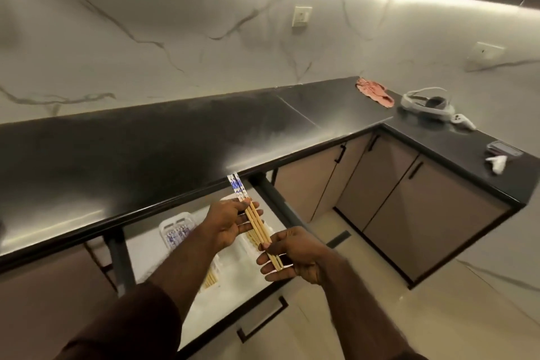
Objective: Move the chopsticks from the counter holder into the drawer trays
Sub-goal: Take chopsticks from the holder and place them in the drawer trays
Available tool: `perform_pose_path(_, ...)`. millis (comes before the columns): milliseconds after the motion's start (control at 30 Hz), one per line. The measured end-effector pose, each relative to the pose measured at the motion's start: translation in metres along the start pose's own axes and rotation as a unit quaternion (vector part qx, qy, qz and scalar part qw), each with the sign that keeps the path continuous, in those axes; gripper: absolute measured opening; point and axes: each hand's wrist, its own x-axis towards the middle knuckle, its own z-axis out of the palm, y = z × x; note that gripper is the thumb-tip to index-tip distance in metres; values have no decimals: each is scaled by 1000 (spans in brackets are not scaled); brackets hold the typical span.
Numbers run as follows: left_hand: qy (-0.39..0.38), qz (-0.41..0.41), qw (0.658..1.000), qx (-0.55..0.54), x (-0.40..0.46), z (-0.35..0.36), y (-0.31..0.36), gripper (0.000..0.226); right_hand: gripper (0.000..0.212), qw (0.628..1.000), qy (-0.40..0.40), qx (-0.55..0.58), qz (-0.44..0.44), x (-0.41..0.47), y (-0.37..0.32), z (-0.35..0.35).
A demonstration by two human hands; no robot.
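Both hands, left hand (230, 221) & right hand (292, 256), pinch slim blue-patterned bamboo chopsticks (257, 223) at opposite ends, prob. aligning them over white slotted plastic drawer tray (175, 221).

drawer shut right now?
No, the drawer is pulled out below the counter, and both hands, left hand and right hand, hold chopsticks above it.

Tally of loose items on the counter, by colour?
Pink: 1, the cloth
White: 3, the headset, controller, small white object
Grey: 1, the flat device
Total: 5
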Motion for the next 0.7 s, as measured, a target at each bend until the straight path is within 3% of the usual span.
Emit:
perform_pose_path(400,74,-120,990,-18,132,11,-42,28,31,991,13,-100,92,119,-28,-65)
perform_pose_path(700,164,-152,975,12,181,0,-63,21,33,976,16,-169,136,208,-8,-77)
